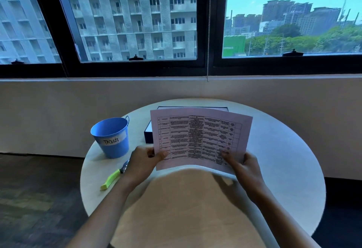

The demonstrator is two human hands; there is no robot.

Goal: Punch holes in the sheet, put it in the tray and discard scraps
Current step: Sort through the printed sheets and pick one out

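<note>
A white sheet (pixel 201 138) printed with a dense table is held up above the round table, slightly curved. My left hand (pixel 144 162) grips its lower left corner, thumb on the front. My right hand (pixel 242 163) grips its lower right corner, thumb also on the printed side. Behind the sheet lies a dark blue tray (pixel 148 133), mostly hidden by the paper. A hole punch with a yellow-green handle (pixel 112 178) lies on the table left of my left wrist. A blue bucket labelled "Trash" (pixel 111 137) stands at the table's left.
The round white table (pixel 284 169) stands against a low wall under wide windows. Dark floor lies on both sides of it. My lap fills the near part of the view.
</note>
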